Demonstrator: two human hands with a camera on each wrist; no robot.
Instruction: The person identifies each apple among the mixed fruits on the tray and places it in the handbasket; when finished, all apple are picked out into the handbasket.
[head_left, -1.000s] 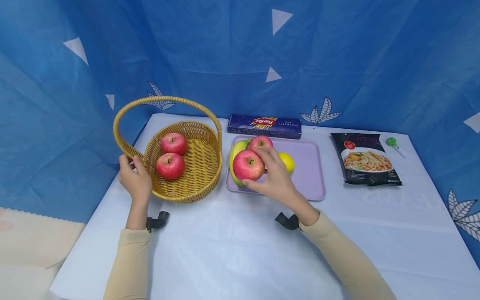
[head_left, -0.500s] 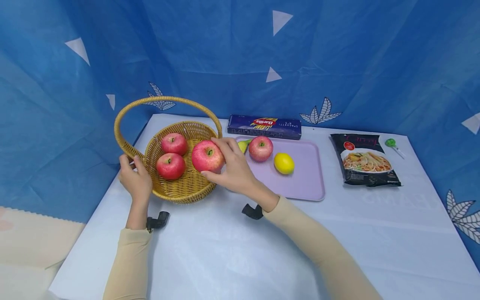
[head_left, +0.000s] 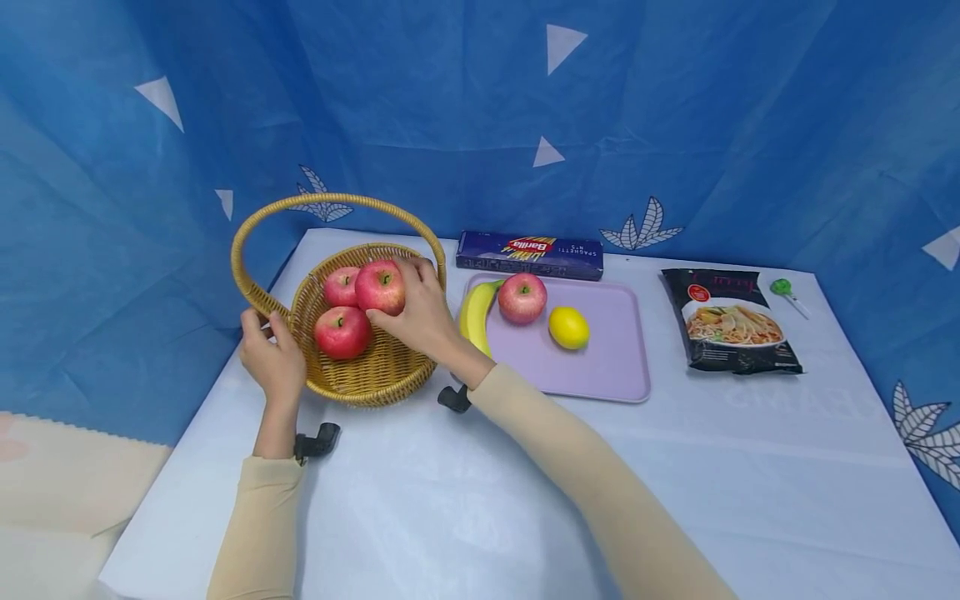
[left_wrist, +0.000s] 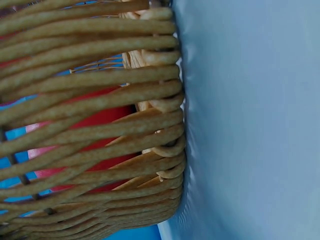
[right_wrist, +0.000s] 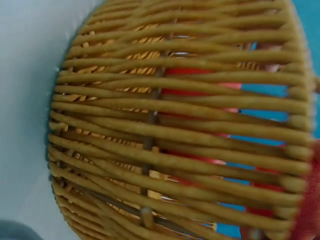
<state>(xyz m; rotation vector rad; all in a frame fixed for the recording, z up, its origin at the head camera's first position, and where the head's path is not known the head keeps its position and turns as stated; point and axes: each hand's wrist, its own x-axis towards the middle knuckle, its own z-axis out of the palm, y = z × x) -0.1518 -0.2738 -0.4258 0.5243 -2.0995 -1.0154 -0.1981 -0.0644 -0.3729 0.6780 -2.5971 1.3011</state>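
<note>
My left hand (head_left: 274, 358) grips the base of the handle on the left side of a wicker basket (head_left: 390, 385). Over the inside of that basket, my right hand (head_left: 423, 312) holds a red apple (head_left: 380, 287) between thumb and fingers. Two more apples lie in the basket: a front one (head_left: 342, 333) and a rear one (head_left: 341, 287), which the held apple partly overlaps in the head view. The left wrist view is filled by the basket's woven wall (left_wrist: 90, 130), with red showing through its gaps. Its other side (right_wrist: 200, 120) fills most of the right wrist view.
Right of the basket, a purple tray (head_left: 611, 358) bears a banana (head_left: 477, 317), an apple (head_left: 522, 298) and a lemon (head_left: 568, 327). Behind it lies a blue spaghetti box (head_left: 528, 254). A black noodle packet (head_left: 731, 321) and a green lollipop (head_left: 782, 287) lie at the right.
My right hand has carried the apple leftward from above the tray to over the basket, uncovering the banana and lemon. The left hand has stayed on the handle.
</note>
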